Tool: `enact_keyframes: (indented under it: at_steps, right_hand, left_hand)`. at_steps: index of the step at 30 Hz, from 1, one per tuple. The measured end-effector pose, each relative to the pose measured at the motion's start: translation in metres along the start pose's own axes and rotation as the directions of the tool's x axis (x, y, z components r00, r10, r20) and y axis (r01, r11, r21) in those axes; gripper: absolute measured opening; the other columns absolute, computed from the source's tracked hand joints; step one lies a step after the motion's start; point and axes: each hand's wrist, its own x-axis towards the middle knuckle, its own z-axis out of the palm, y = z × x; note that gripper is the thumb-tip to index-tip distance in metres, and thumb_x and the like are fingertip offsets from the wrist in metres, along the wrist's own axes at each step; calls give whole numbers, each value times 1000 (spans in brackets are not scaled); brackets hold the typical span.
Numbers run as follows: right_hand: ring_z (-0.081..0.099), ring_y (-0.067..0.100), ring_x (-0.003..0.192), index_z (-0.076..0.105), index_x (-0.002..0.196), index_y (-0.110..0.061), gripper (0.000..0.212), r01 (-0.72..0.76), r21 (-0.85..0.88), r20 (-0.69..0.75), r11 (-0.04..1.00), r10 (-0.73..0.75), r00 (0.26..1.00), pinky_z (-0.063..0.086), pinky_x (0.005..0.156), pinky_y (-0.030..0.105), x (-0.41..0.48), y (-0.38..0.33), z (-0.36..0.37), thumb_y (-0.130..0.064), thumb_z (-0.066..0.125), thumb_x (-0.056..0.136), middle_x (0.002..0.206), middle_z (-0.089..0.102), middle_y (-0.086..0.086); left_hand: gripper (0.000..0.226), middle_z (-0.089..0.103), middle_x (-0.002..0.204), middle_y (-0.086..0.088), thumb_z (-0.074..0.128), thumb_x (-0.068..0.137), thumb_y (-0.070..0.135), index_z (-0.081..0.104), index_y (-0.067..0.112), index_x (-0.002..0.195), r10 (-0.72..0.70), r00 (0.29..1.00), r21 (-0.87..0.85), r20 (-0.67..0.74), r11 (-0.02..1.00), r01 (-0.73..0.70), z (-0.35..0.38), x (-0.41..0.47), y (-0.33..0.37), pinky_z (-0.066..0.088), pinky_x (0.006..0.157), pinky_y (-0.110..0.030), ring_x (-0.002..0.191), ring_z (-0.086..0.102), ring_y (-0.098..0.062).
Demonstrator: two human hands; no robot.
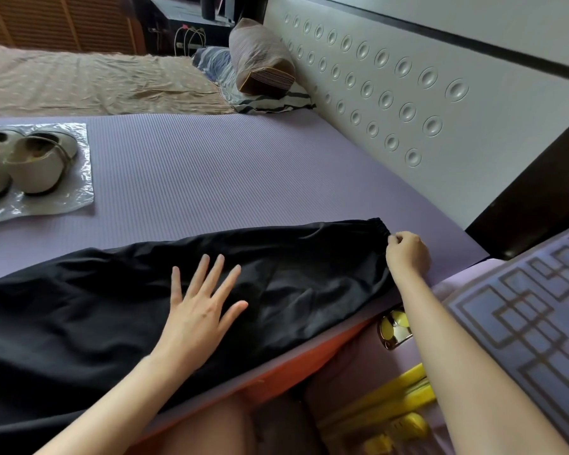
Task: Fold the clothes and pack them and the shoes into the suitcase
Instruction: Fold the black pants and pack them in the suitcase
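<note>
A pair of black trousers (pixel 119 310) lies stretched across the near edge of the purple mat (pixel 230 172), its elastic cuff (pixel 376 226) pointing right. My left hand (pixel 201 310) presses flat on the cloth with fingers spread. My right hand (pixel 406 252) pinches the edge of the cuff. A pair of cream shoes (pixel 23 162) stands on a clear plastic sheet (pixel 79 195) at the far left. Part of a lilac suitcase with yellow trim (pixel 391 399) shows below the mat's edge at the lower right.
A white padded headboard (pixel 391 77) runs along the right. Pillows (pixel 260 60) and a beige bedspread (pixel 96 80) lie at the back. A blue patterned cloth (pixel 523 316) fills the lower right corner.
</note>
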Motion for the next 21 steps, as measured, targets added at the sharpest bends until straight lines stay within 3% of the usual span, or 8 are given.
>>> enact_keyframes:
  at_steps: [3,4,6,8,12,15,17,21]
  right_hand:
    - [55,35,100,64,104,-12,55,-1,27,29,1000,0,1000,41,84,39,6,-16,-2,-58,38,87,105,63,18]
    - [55,35,104,62,110,-11,59,-9,24,73,1000,7,997,42,86,39,9,-20,0,-60,40,88,111,62,19]
    - [52,36,113,58,119,-5,62,-38,-11,146,999,39,988,41,92,40,18,-24,6,-58,48,89,121,59,17]
    - [52,37,113,59,118,-5,64,-80,-79,203,994,95,975,43,96,41,27,-23,13,-59,54,86,122,59,17]
    - [57,35,110,62,114,-7,50,-179,2,270,984,172,947,45,94,38,38,-23,13,-44,70,81,117,63,15]
    - [57,35,110,63,113,-8,42,-201,106,201,974,177,963,44,96,39,48,-25,11,-36,70,83,118,64,17]
    - [49,35,119,62,118,-8,43,-187,53,113,981,180,977,36,99,38,52,-23,10,-39,63,88,123,60,19]
    - [32,36,127,55,125,-3,59,-140,-165,90,976,156,984,26,104,39,46,-11,11,-51,51,91,134,48,20]
  left_hand:
    - [81,9,158,-3,4,81,72,17,30,149,-128,991,-10,28,992,128,-8,16,-20,-10,111,-53,145,-6,-22]
    - [79,2,159,-2,6,82,72,10,31,150,-165,984,13,68,986,165,-9,20,-27,-12,111,-53,144,-12,-22]
    - [76,-9,158,-2,9,84,70,-1,31,149,-209,967,77,148,977,200,-8,24,-40,-13,111,-56,142,-21,-21]
    - [81,-14,157,-2,-1,80,75,-6,32,148,-212,963,87,167,976,200,-2,22,-47,-15,110,-55,140,-26,-19]
    - [96,-8,157,-1,-21,66,81,0,33,147,-175,976,4,133,984,176,10,16,-47,-17,109,-53,141,-21,-18]
    - [96,-13,156,2,-21,65,82,-3,34,146,-194,973,-15,129,980,197,8,20,-48,-19,108,-53,140,-24,-16]
    - [96,-17,155,6,-22,62,82,-8,35,145,-211,968,14,134,977,211,7,22,-50,-18,108,-55,139,-26,-16]
    - [104,-21,154,9,-34,53,81,-13,36,144,-232,951,59,205,973,225,9,20,-52,-12,109,-58,139,-28,-17]
